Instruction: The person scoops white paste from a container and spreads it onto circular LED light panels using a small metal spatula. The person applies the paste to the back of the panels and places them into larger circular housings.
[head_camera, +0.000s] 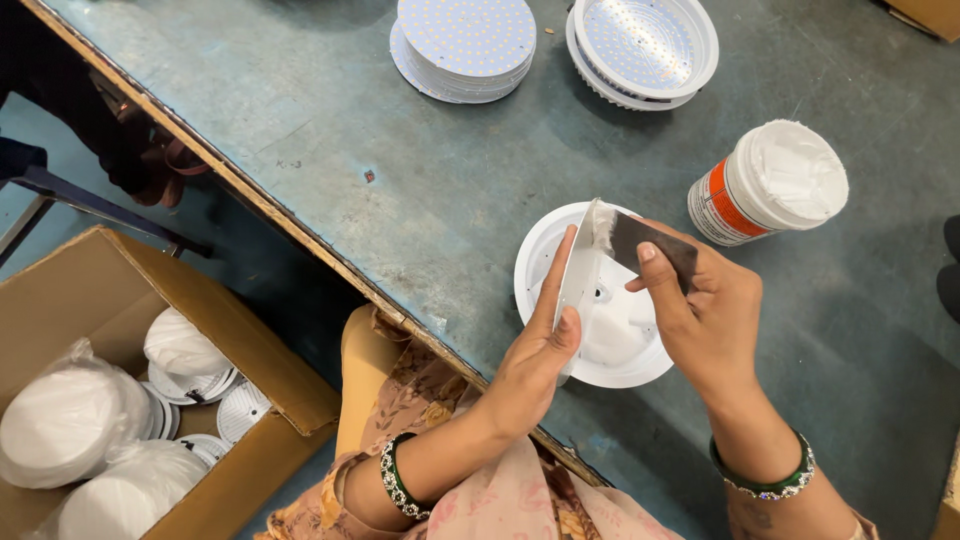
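My left hand is closed on a thin white round disc, fingers flat along its back and thumb on its front, holding it up on its edge near the middle of the frame. My right hand pinches a small dark flat scraper between thumb and fingers. The scraper's end touches the top of the disc, where there is a blob of white paste.

Just under both hands lies a white round housing, like a shallow bowl, flat on the grey-green table.

To the right of it, in the upper right part of the frame, stands an open white jar with an orange label, full of white paste.

At the top of the frame sits a stack of round boards with tiny dots, and beside it a stack of white housings with a dotted board inside.

In the lower left corner is a brown cardboard box on the floor, holding white round parts in clear bags.
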